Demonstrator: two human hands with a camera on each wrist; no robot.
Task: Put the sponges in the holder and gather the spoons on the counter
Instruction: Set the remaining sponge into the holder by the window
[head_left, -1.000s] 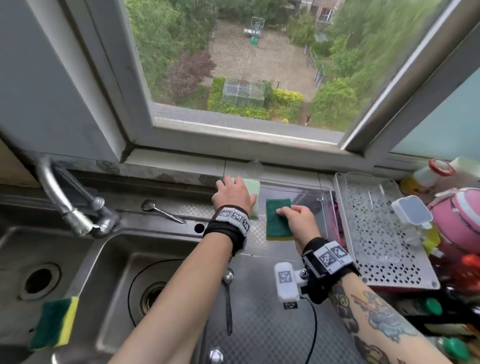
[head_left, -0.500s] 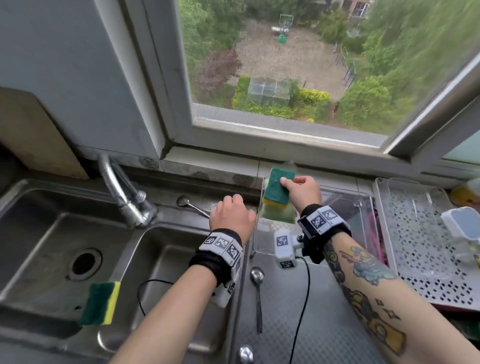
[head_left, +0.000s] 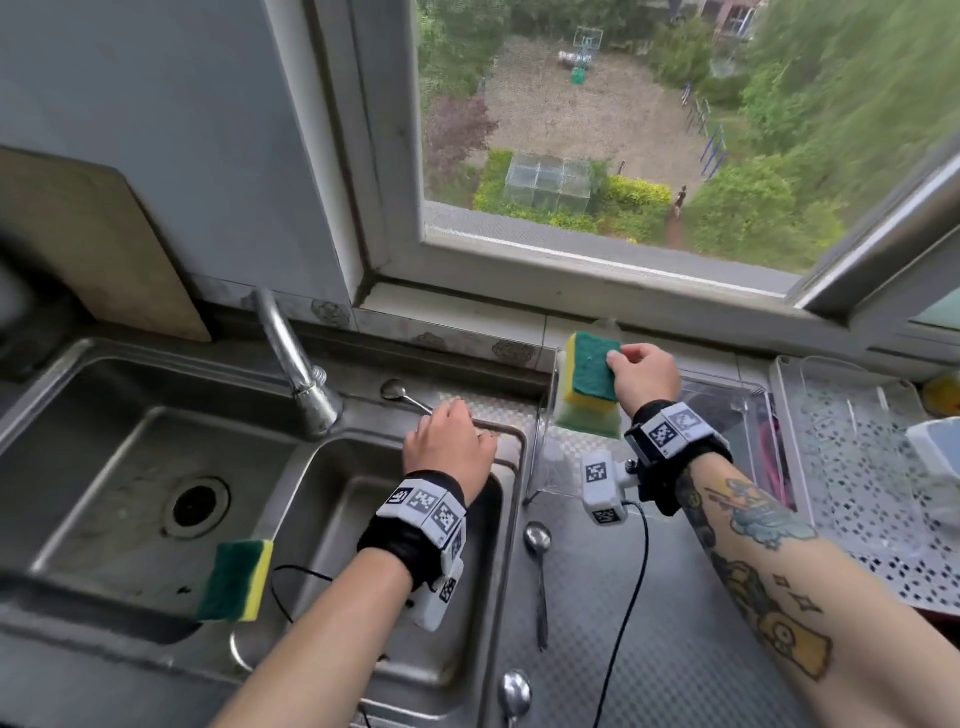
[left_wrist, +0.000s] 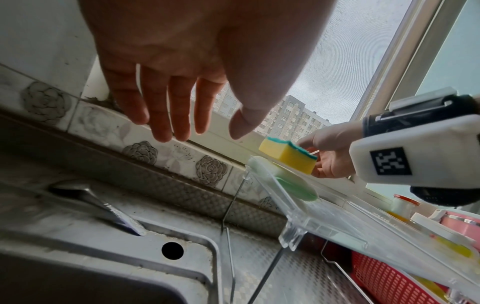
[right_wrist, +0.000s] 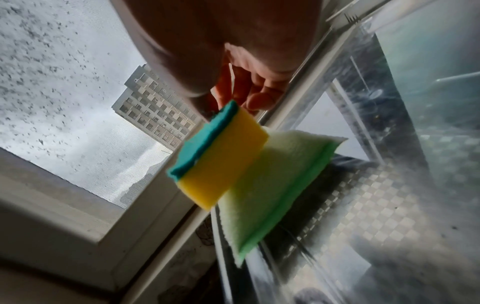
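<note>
My right hand (head_left: 636, 371) pinches a green-and-yellow sponge (head_left: 592, 371) (right_wrist: 215, 156) by its edge, tilted over the left end of the clear plastic holder (head_left: 722, 415) (left_wrist: 337, 224). A pale green sponge (head_left: 587, 421) (right_wrist: 275, 181) lies in the holder just under it. My left hand (head_left: 449, 441) (left_wrist: 187, 115) hovers open over the sink's back rim, near a spoon (head_left: 402, 395) behind the basin. A second green-and-yellow sponge (head_left: 236, 579) stands on the divider between the basins. Two more spoons (head_left: 540, 577) (head_left: 514, 693) lie on the steel counter.
The faucet (head_left: 296, 364) rises behind the two basins (head_left: 130, 467). A white perforated tray (head_left: 857, 493) sits to the right of the holder, with a red basket (left_wrist: 394, 275) beneath. A black cable (head_left: 631, 597) trails from the right wrist camera across the counter.
My right hand lifted the green-and-yellow sponge and brought it over the holder's left end above the pale sponge. My left hand let go of the pale sponge and drew back left toward the sink.
</note>
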